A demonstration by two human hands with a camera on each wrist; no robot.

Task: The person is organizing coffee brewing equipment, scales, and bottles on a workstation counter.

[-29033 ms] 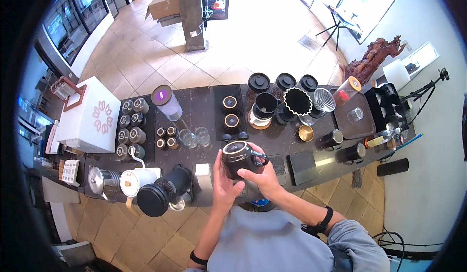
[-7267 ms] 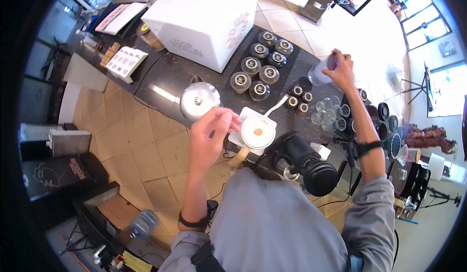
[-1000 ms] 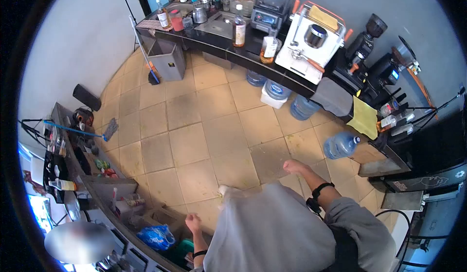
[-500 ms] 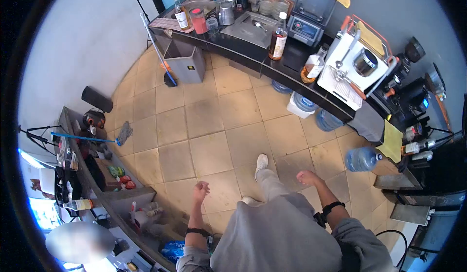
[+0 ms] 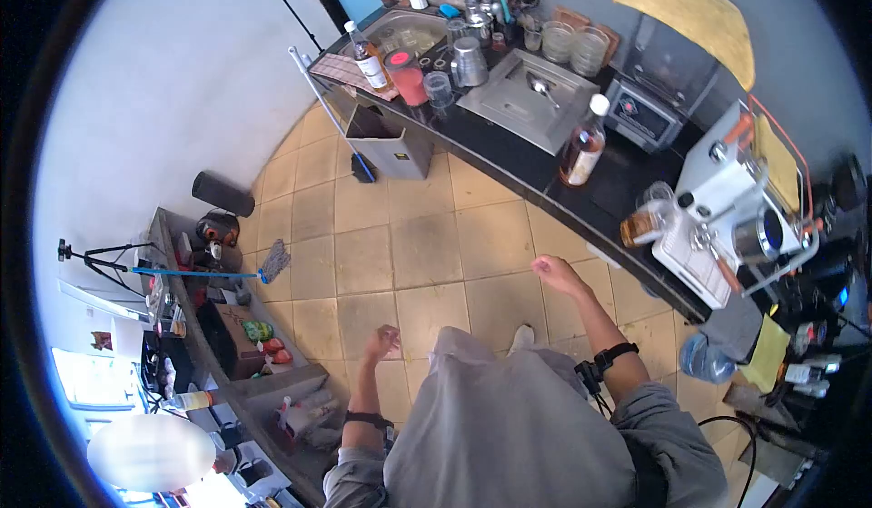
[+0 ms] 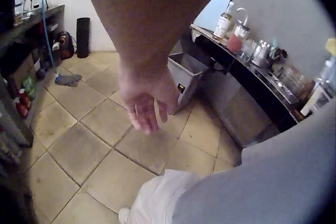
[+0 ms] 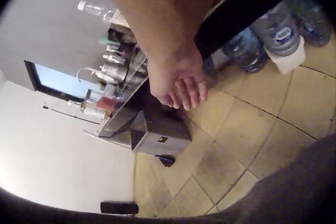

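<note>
Both hands hang in front of the body over the tiled floor, holding nothing. The left hand [image 5: 382, 341] has loosely curled fingers; in the left wrist view the left hand [image 6: 146, 100] dangles above the tiles. Toward the counter on the right, the right hand [image 5: 556, 272] is also relaxed, and the right wrist view has the right hand [image 7: 180, 83] with bent fingers around nothing. Nearest to it is the black counter [image 5: 509, 181], bearing an amber bottle with a white cap [image 5: 582, 144], a second amber bottle [image 5: 647, 224] and a steel tray [image 5: 522, 99] with a spoon on it.
A grey bin [image 5: 396, 149] stands under the counter's far end, a broom [image 5: 331, 117] beside it. A mop [image 5: 272, 261] leans out from the left shelf [image 5: 263, 385]. An espresso machine [image 5: 727, 199] and a blender [image 5: 654, 99] occupy the counter's right. A water jug [image 5: 704, 360] stands below.
The person has walked forward, so the counter, sink and bottles appear nearer and farther right. Both hands swing along and stay free of objects; earlier the hands held a mug, then a canister.
</note>
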